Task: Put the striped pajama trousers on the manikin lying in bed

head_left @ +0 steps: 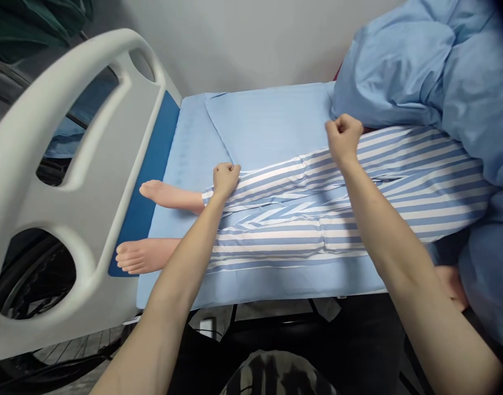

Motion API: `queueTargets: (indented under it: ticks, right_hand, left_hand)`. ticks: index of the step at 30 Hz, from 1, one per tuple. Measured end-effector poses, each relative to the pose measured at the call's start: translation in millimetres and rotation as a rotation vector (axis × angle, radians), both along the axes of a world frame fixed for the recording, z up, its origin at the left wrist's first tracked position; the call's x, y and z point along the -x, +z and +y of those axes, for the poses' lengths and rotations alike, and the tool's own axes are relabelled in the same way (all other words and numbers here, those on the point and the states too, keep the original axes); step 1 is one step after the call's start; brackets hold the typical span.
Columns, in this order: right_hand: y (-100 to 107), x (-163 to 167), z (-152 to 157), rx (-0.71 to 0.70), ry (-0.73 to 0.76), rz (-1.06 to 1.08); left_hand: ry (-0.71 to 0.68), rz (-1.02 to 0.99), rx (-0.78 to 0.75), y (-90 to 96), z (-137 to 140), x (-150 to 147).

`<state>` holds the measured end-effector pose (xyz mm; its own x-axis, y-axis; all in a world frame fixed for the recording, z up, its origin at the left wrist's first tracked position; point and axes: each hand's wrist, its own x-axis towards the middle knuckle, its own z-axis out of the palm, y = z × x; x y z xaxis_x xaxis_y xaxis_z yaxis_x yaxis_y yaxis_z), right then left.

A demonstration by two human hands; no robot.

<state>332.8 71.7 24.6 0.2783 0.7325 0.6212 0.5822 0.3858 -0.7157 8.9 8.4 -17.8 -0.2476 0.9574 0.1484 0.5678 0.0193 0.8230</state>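
Blue-and-white striped trousers (276, 241) cover the legs of a manikin lying on the bed. My left hand (226, 179) is closed at the lower end of the farther trouser leg, its fingers apparently on the cloth by the cuff. Higher up, at the far edge of the same leg, my right hand (344, 137) makes a fist. Whether cloth is inside that fist is hidden. Two bare manikin feet, the farther foot (169, 196) and the nearer foot (146, 255), stick out of the cuffs toward the footboard.
A white-and-blue footboard (90, 148) rises at the left. The bunched light blue quilt (399, 71) covers the manikin's upper part at the right. Light blue sheet (267, 120) lies under the legs, with a grey wall (255, 44) behind. Part of a manikin hand (452, 285) shows below the quilt.
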Motion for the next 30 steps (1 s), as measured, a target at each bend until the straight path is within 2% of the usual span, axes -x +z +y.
queueTargets:
  ticks: [3,6,8,10,14,17,20,23,27,30]
  right_hand:
    - [11.2,89.5,-8.5,0.030,0.239,0.029]
    - [5.9,168.9,-26.7,0.183,0.425,0.059]
    - [-6.3,199.7,-38.5,0.303,0.452,0.089]
    - [-20.7,212.7,-45.6,0.379,0.435,0.112]
    - [-39.6,213.0,-43.5,0.396,0.421,0.172]
    - [-38.8,206.3,-38.0,0.384,0.417,0.191]
    - [-28.6,186.2,-32.4,0.332,0.440,0.057]
    - [-21.6,149.2,-21.8,0.280,0.441,-0.061]
    - [-35.8,104.1,-8.0,0.270,0.320,-0.024]
    - [-50.8,94.1,-7.1,0.295,0.260,-0.005]
  left_hand:
    - [0.022,-0.016,-0.020,-1.4,-1.8,-1.2]
    - [0.060,-0.073,-0.060,-3.8,-1.5,1.5]
    - [0.074,-0.135,-0.075,-4.1,-0.8,3.7]
    - [0.074,-0.205,-0.072,-2.2,1.1,3.6]
    - [0.066,-0.371,-0.114,4.7,8.7,-10.2]
    - [0.060,-0.497,-0.117,4.3,11.4,-27.4]
    - [0.004,-0.478,-0.071,-3.4,8.1,-37.2]
    - [-0.052,-0.449,-0.063,-9.7,5.0,-37.2]
    - [-0.049,-0.418,-0.049,-1.7,10.0,-43.9]
    - [-0.068,-0.405,-0.074,11.2,18.6,-64.3]
